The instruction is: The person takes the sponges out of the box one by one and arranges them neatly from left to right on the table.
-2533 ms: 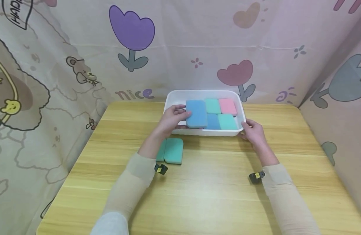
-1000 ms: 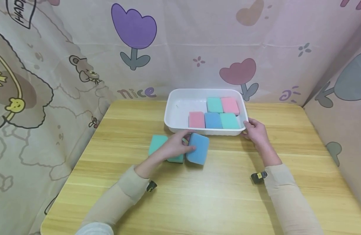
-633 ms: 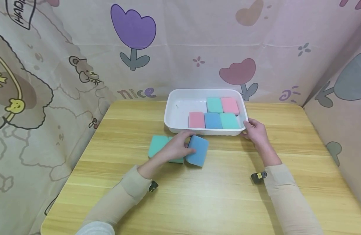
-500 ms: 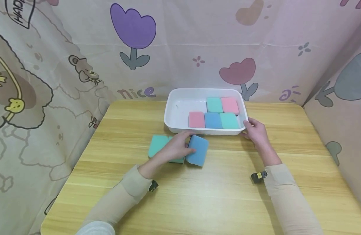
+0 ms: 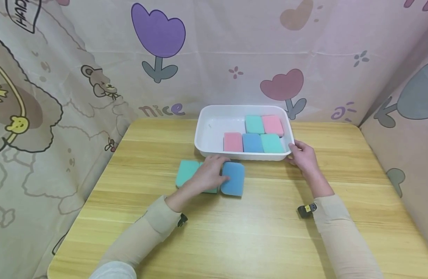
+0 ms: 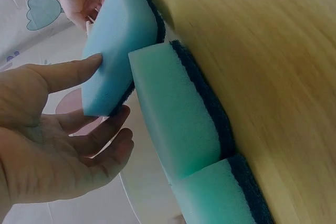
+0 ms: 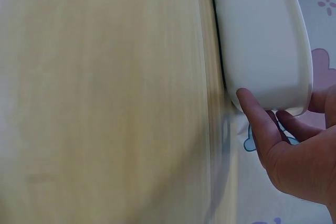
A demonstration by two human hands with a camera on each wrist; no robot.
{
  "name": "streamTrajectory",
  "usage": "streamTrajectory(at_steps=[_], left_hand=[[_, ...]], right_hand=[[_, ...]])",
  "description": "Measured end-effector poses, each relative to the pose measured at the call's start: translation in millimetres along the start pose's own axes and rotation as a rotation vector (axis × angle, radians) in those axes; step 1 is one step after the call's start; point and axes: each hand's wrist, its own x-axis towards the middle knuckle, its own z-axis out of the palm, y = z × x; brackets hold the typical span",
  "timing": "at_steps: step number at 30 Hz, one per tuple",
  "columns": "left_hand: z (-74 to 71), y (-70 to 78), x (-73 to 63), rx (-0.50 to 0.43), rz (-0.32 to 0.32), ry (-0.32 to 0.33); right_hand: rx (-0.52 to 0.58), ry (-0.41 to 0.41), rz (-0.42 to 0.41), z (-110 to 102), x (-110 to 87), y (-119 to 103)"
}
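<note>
My left hand (image 5: 209, 174) holds a blue sponge (image 5: 233, 179) by its left edge, just in front of the tray. In the left wrist view the thumb rests on the sponge's soft face, with other fingers near its far edge. Its dark scouring layer faces the tabletop; whether it lies fully flat I cannot tell. Two green sponges (image 6: 176, 114) lie side by side to its left, and my hand partly covers one in the head view. My right hand (image 5: 304, 158) grips the front right corner of the white tray (image 5: 217, 126), thumb at the rim and fingers outside.
Inside the tray sit several sponges: two pink, two green and one blue (image 5: 252, 143), grouped toward its right side. Bare tray floor shows at the left. The tray stands at the back of the wooden table (image 5: 255, 236), against a patterned cloth (image 5: 214, 50).
The blue sponge has come out from over the tray to beside the green ones, uncovering a pink sponge. Lately it has turned straighter. My right hand keeps its grip on the tray.
</note>
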Motion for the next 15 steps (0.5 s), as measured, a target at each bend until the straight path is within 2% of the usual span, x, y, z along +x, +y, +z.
streamTrajectory(at_steps=[6,15], left_hand=[[0.8,-4.9,3.1,0.027,0.004,-0.013],[-1.8,-15.4,11.9,0.047,0.029,-0.079]], right_hand=[[-0.002,0.000,-0.002,0.0,0.8,1.1],[0.001,-0.002,0.005,0.0,1.5,1.5]])
